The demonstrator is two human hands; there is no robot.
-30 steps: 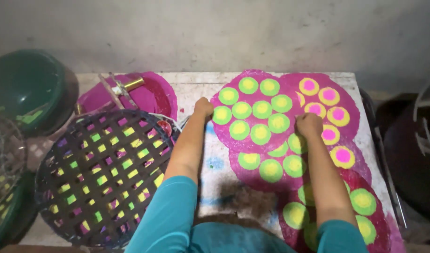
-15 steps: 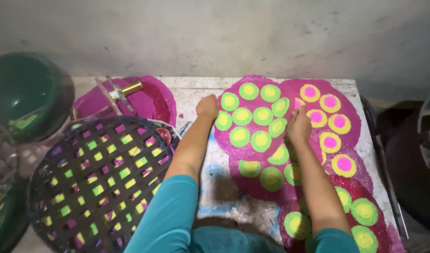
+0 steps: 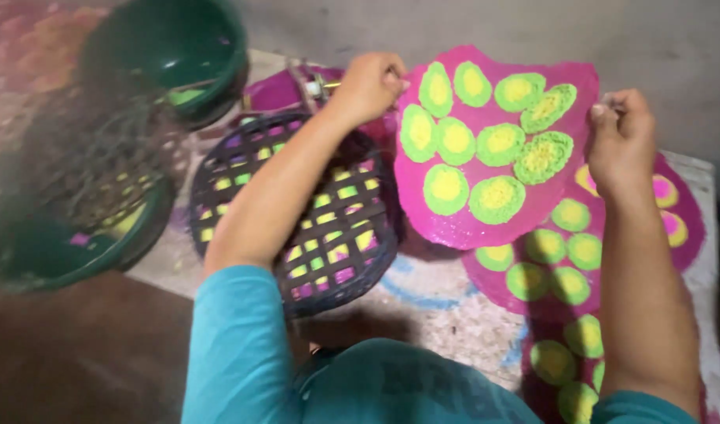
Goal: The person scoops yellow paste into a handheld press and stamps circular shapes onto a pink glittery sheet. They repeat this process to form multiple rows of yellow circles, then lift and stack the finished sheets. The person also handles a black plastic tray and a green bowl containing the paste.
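- The left hand (image 3: pixel 369 82) is closed in a pinch on the upper left edge of a round pink sheet (image 3: pixel 486 212) dotted with green-and-yellow circles.
- The right hand (image 3: pixel 623 141) is likewise curled shut, pinching the sheet's upper right edge near the wall.
- Between the two hands the pink sheet hangs lifted and tilted, its upper edge raised toward the grey wall (image 3: pixel 493 31) and its lower edge close above the bench (image 3: pixel 454 314).
- The dots on the lifted sheet are green rings with yellow centres, set in loose rows; those near the right hand look crumpled where the sheet bends.
- Under and to the right of the lifted sheet, more pink sheets (image 3: pixel 556 275) with the same dots lie flat on the bench, overlapping one another and running toward the near right corner.
- A dark woven basket tray (image 3: pixel 336 235), with yellow, green and pink showing through its lattice, lies on the bench under the left forearm, just beside the lifted sheet.
- A green bowl (image 3: pixel 171 55) stands at the far left, and another green basin (image 3: pixel 77 243) sits nearer, both blurred.
- Behind the basket tray a pink pan (image 3: pixel 277 90) lies next to the left hand.
- Both arms wear teal sleeves (image 3: pixel 234 345).
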